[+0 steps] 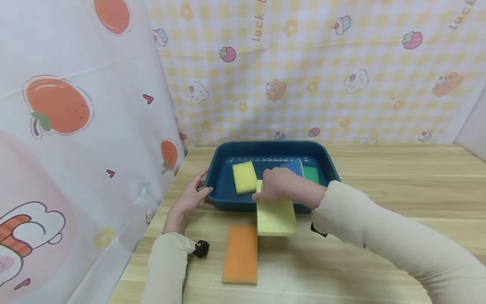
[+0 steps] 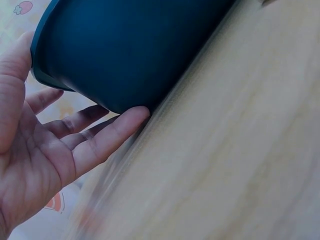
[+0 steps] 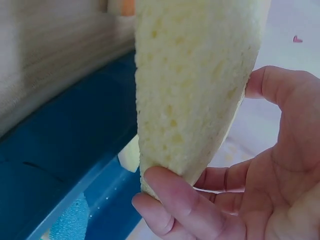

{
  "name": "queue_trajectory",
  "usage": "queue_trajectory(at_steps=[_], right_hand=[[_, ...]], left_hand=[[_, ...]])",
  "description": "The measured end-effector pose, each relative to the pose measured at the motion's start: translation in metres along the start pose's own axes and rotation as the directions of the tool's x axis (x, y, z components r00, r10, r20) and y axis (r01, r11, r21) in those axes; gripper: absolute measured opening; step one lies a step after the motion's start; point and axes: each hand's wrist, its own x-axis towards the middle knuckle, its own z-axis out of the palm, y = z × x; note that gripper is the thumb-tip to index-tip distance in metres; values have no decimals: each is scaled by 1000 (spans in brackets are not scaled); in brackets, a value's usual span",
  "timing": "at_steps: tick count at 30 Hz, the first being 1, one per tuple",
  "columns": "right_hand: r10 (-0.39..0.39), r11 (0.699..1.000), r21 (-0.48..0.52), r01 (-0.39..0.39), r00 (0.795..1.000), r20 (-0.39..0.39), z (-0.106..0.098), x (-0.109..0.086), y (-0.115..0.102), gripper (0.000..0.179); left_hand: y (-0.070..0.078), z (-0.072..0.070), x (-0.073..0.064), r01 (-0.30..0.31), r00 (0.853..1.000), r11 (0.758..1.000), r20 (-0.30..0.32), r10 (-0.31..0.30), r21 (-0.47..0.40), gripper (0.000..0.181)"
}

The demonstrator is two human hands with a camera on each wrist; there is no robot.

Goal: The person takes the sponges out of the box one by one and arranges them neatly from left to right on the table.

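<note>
My right hand (image 1: 282, 183) pinches a large pale yellow sponge (image 1: 276, 217), which hangs tilted over the front rim of a dark blue tray (image 1: 224, 204). In the right wrist view, the thumb is on one side of the sponge (image 3: 185, 90) and the fingers are on the other. At the tray's left side, my left hand (image 1: 191, 197) touches the outer wall with fairly straight fingers; its thumb is at the rim. Inside the tray lie a small yellow sponge (image 1: 244, 177), a blue sponge (image 1: 295, 166), partly hidden by my right hand, and a green sponge (image 1: 311, 174).
An orange sponge (image 1: 240, 255) lies on the wooden table (image 1: 410, 185) in front of the tray. Behind the table hangs a checked, printed cloth (image 1: 322, 84); another printed cloth (image 1: 114, 93) borders the left side.
</note>
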Motion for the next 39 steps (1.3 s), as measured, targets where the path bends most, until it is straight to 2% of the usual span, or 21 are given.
queue_trajectory(at_steps=[7, 16, 21, 28, 39], right_hand=[[-33, 998, -50, 32, 999, -15, 2, -12, -1, 63], [-33, 999, -29, 33, 999, -1, 12, -25, -2, 60], [-43, 998, -40, 44, 999, 21, 20, -32, -2, 65], [-66, 998, -7, 67, 997, 29, 31, -39, -3, 67], [-24, 999, 45, 22, 999, 37, 55, -44, -5, 64]], left_hand=[[7, -2, 0, 12, 1000, 1000, -6, -12, -1, 66], [7, -5, 2, 19, 1000, 1000, -9, -19, 21, 66], [8, -5, 2, 24, 1000, 999, -6, -24, 31, 66], [6, -5, 2, 31, 1000, 999, -5, -30, 30, 66], [3, -2, 1, 38, 999, 999, -3, -38, 34, 66]])
